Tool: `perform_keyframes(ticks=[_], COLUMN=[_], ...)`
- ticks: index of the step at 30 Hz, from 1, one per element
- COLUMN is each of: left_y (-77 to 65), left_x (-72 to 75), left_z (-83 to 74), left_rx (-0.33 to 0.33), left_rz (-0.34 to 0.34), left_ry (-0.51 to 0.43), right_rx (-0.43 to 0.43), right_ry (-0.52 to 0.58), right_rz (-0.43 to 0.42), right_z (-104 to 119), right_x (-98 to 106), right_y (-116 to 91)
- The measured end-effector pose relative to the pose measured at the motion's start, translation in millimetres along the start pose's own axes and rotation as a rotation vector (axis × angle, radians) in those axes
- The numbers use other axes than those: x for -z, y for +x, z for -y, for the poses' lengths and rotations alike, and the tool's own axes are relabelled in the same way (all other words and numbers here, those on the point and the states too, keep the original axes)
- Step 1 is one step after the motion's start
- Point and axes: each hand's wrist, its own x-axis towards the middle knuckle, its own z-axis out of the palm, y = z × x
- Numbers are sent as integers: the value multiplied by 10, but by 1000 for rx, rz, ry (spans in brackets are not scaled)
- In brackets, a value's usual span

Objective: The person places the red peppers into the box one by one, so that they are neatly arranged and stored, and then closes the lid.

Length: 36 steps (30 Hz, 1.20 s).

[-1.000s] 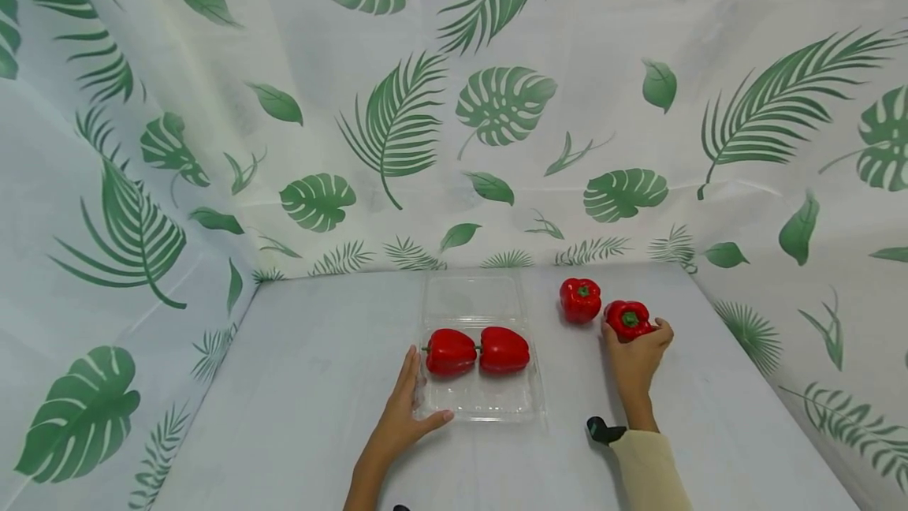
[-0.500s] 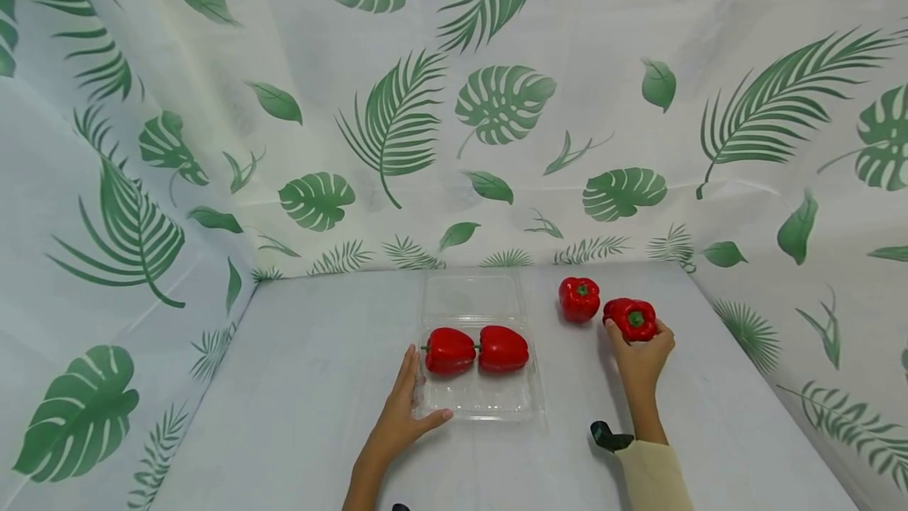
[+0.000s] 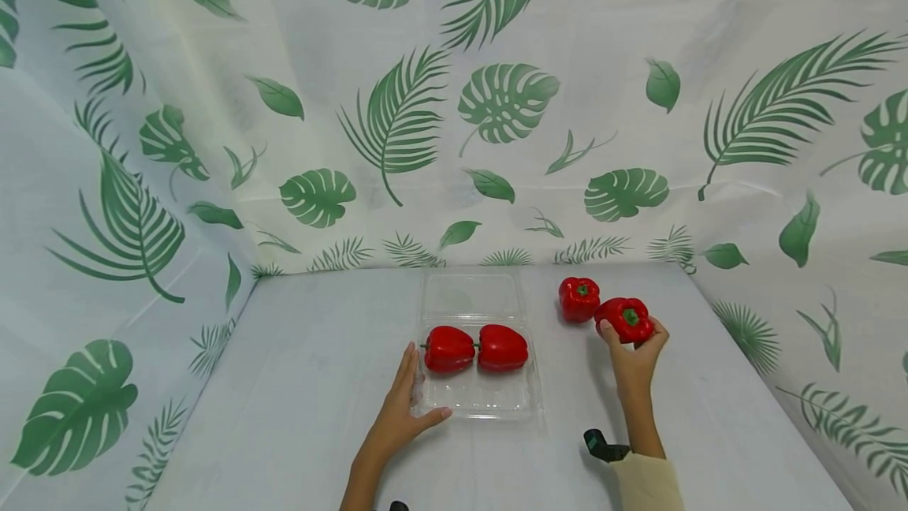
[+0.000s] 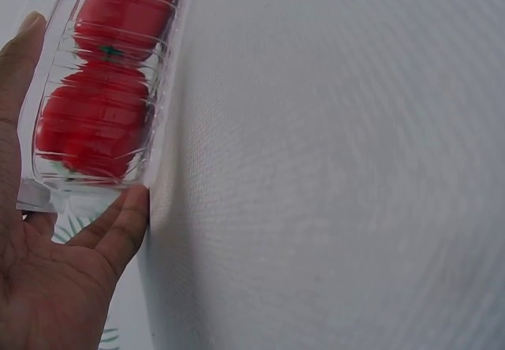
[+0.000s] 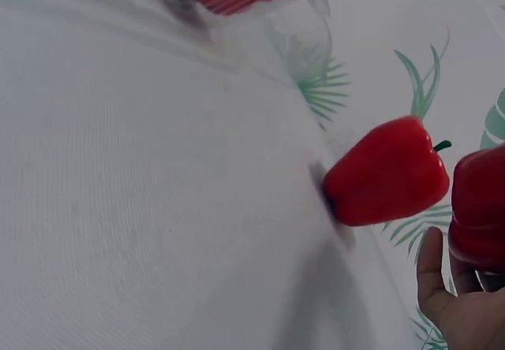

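Note:
My right hand (image 3: 634, 369) holds a red bell pepper (image 3: 624, 319) by its near side, fingers and thumb around it. In the right wrist view this held pepper (image 5: 481, 208) is lifted clear of the table. A second red bell pepper (image 3: 578, 299) stands upright just to its left, green stem up. Two more red bell peppers (image 3: 502, 348) lie on their sides in the far half of a clear plastic clamshell box (image 3: 475, 402). My left hand (image 3: 400, 410) rests against the box's near left corner, its fingers straight along the left wall and the thumb by the front edge.
The box's clear lid (image 3: 472, 295) lies folded back toward the rear of the white table (image 3: 312, 400). A leaf-printed curtain (image 3: 397, 124) rises behind and at both sides. A black wrist-camera mount (image 3: 603, 445) sits on the right wrist.
The right hand has raised the bell pepper from the table, turned it, and moved it slightly left toward the standing one. The left hand stays at the box.

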Motion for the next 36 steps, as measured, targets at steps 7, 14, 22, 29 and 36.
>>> perform_keyframes(ticks=[7,14,22,29,36], left_y=[3,3,-1,9,1], left_x=[-7,3,5,12,17], left_z=[18,2,-19,-9,3], left_rx=[5,13,15,21,18], left_rz=[2,6,7,16,20], left_ry=[3,-7,-12,-21,-24], right_rx=[107,184,206,210,237], right_ry=[30,117,101,-37,-108], right_rz=[82,196,275,377,471], right_z=[88,159,232,312,315], right_x=[-72,-184,-267,-322,-425], right_y=[-116,-199,-283,-324,-418])
